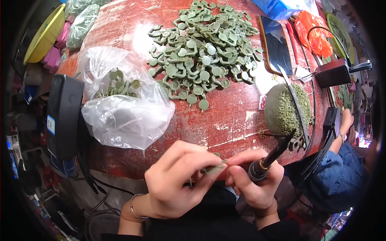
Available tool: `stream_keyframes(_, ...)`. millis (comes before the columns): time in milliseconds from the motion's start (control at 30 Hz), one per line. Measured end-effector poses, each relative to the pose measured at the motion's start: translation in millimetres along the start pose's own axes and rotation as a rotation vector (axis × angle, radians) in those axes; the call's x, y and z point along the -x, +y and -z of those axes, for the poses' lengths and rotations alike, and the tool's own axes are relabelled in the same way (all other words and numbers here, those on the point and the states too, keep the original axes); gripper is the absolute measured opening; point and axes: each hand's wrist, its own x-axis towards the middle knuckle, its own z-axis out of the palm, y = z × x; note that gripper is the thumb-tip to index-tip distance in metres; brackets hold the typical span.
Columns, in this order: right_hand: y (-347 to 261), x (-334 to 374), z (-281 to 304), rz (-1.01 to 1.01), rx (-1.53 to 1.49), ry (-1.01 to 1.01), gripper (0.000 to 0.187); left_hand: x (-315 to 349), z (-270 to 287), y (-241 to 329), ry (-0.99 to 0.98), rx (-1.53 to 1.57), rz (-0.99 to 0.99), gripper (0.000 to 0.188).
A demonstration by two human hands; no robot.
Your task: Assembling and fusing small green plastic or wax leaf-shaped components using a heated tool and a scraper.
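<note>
My left hand [177,180] pinches a small green wax piece [215,168] at the near edge of the round red table [229,116]. My right hand [255,180] touches the same piece with its fingertips and grips a black pen-like heated tool [271,157] that points up and to the right. A large heap of green ring-shaped wax pieces [203,52] lies across the far middle of the table. A clear plastic bag [120,100] with more green pieces sits at the left.
A green spongy pad [283,110] with a metal blade over it lies at the right. Behind it are a phone [275,44], a red pen and an orange bag [313,34]. A black device [64,116] stands at the left. Another person in denim [341,176] sits at the right.
</note>
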Motion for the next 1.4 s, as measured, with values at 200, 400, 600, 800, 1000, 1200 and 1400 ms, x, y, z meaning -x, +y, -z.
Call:
stream_keyframes(200, 6.0, -0.1, 2.5, -0.075, -0.022, 0.079, 0.012, 0.4, 5.4, -19.8, -0.006, 1.042, 0.452, 0.008)
stream_keyframes(400, -8.9, 6.6, 18.8, -0.090, -0.007, 0.209, 0.012, 2.1, -0.5, -24.6, -0.061, 0.640, 0.363, 0.012)
stream_keyframes(600, -45.3, 1.3, 54.2, -0.016, 0.238, 0.451, 0.013, -2.0, -12.1, -4.6, -0.117, -0.235, 0.259, 0.034)
stream_keyframes(800, -36.6, -39.6, 124.0, 0.069, 0.796, 0.595, 0.022, 1.4, -9.4, 1.3, -0.168, -0.238, 0.270, 0.033)
stream_keyframes(1000, 16.8, -70.3, 172.8, 0.320, 1.018, 0.739, 0.024, 0.5, -8.6, -3.0, -0.195, -0.065, 0.314, 0.023)
stream_keyframes(1200, 26.9, -68.6, 172.8, 0.299, 0.975, 0.828, 0.024, 3.4, -14.6, -18.2, -0.089, 0.281, 0.378, 0.009)
stream_keyframes(1400, 29.9, -69.3, 180.3, 0.159, 0.960, 0.793, 0.023, 2.6, -17.3, -17.6, -0.068, 0.395, 0.327, 0.010)
